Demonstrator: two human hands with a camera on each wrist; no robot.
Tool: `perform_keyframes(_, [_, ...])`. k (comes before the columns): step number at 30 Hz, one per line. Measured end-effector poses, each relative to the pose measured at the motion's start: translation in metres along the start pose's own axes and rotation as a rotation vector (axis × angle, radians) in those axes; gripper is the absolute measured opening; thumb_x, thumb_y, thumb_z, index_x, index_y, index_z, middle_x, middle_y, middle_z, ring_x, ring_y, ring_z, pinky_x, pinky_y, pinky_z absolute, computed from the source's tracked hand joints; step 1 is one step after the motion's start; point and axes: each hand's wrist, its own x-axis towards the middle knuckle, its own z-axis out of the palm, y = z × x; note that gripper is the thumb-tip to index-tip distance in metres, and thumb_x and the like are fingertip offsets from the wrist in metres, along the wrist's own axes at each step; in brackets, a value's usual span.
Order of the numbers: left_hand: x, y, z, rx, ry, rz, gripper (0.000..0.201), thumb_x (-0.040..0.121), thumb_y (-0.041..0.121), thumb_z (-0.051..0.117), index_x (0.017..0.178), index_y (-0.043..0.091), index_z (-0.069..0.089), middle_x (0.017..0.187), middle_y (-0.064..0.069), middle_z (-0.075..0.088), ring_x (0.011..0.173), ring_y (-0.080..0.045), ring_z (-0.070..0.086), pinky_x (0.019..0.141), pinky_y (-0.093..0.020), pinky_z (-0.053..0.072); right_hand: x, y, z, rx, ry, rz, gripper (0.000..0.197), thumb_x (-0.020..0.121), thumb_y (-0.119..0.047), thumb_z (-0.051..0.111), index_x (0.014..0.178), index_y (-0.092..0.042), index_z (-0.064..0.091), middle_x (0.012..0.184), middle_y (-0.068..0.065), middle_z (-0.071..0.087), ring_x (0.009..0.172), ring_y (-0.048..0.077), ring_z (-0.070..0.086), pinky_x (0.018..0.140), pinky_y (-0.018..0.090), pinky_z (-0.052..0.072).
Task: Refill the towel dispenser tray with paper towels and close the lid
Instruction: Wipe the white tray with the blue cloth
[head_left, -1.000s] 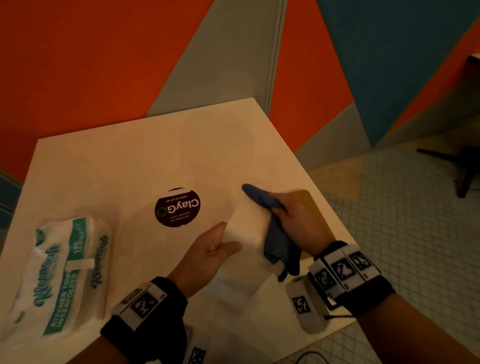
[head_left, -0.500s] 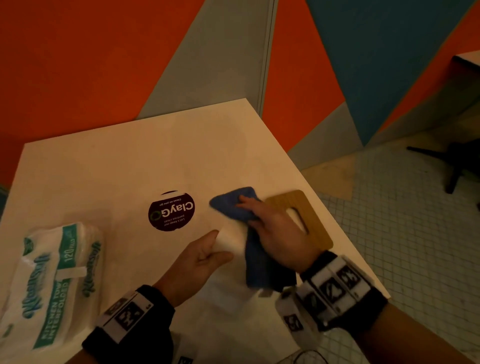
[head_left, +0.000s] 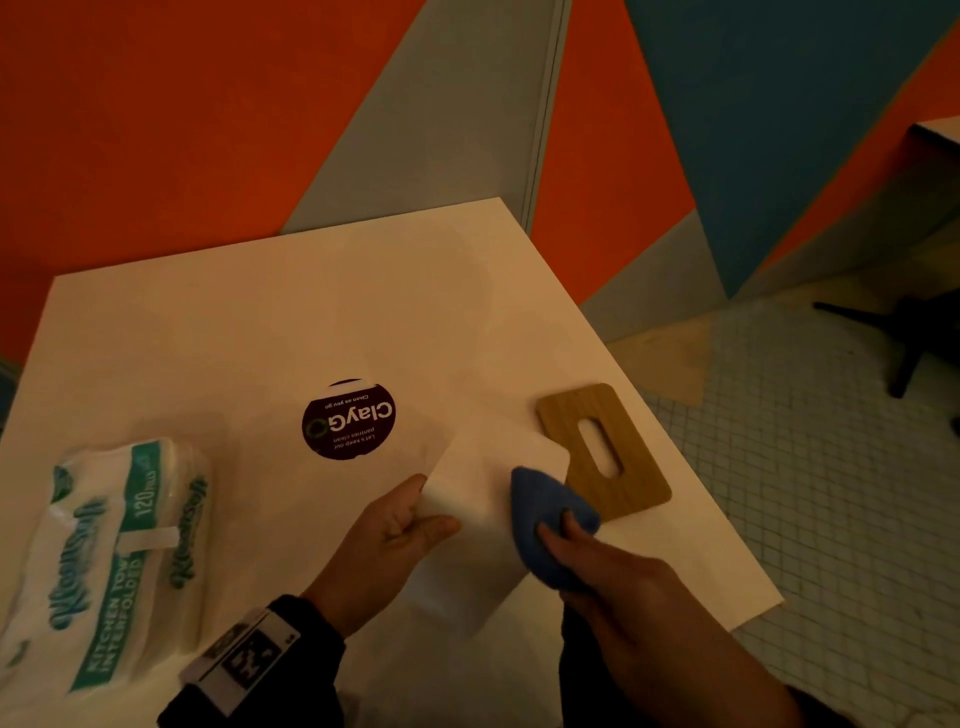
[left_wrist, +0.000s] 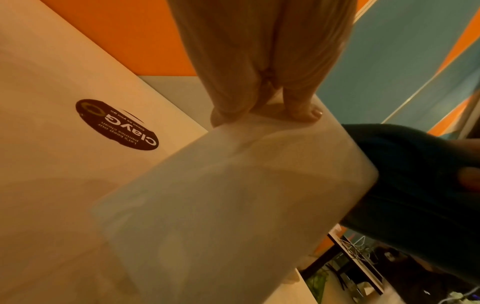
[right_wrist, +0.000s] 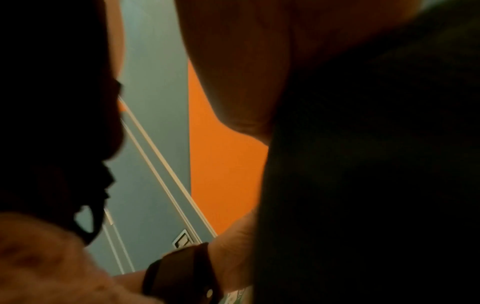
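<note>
My left hand (head_left: 431, 504) grips the left edge of a white dispenser tray (head_left: 483, 493), thumb on top, and holds it tilted over the table. My right hand (head_left: 561, 525) grips a bunched blue cloth (head_left: 540, 525) and presses it against the tray's right side. In the left wrist view the tray (left_wrist: 233, 195) fills the middle, with the cloth (left_wrist: 405, 174) at its right edge. A wooden lid (head_left: 602, 447) with a slot lies flat just right of the tray. A sealed pack of paper towels (head_left: 114, 561) lies at the table's left. The right wrist view is mostly dark.
The white table (head_left: 260, 338) carries a round dark ClayGo sticker (head_left: 348, 421) at its middle. Its right edge (head_left: 701, 493) runs close behind the lid, with tiled floor (head_left: 831, 493) beyond. An orange, grey and blue wall stands behind.
My right hand has drawn the cloth from the tray's far end back along its right side. The wooden lid, earlier hidden by that hand, now shows fully. My left hand keeps its hold.
</note>
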Motion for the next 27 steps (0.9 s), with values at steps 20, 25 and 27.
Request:
perform_keyframes(20, [0.028,0.022,-0.005,0.013,-0.142,-0.224,0.019,0.087,0.001,0.047,0.089,0.016,0.059,0.077,0.002,0.067,0.064,-0.005,0.063,0.060,-0.017,0.049,0.041,0.019,0.028,0.085,0.241,0.010,0.042,0.084,-0.020,0.043,0.125,-0.014,0.051,0.133,0.006,0.051,0.126,0.021,0.044,0.109,0.018,0.019])
perform_keyframes(25, [0.024,0.028,-0.009,0.093,-0.164,-0.206,0.020,0.086,0.005,0.052,0.103,0.015,0.057,0.096,-0.005,0.065,0.084,-0.017,0.061,0.076,-0.028,0.047,0.053,0.015,0.010,0.321,0.270,0.153,0.033,0.095,-0.013,0.042,0.128,-0.014,0.048,0.132,0.008,0.052,0.119,0.016,0.045,0.098,0.011,0.028])
perform_keyframes(27, [0.022,0.031,-0.011,0.098,-0.188,-0.190,0.022,0.086,0.002,0.052,0.099,0.019,0.057,0.096,-0.004,0.065,0.085,-0.015,0.062,0.078,-0.025,0.048,0.046,0.007,0.015,0.230,0.240,0.093,0.041,0.093,-0.024,0.035,0.133,-0.016,0.042,0.142,0.009,0.042,0.130,0.016,0.033,0.109,0.016,0.015])
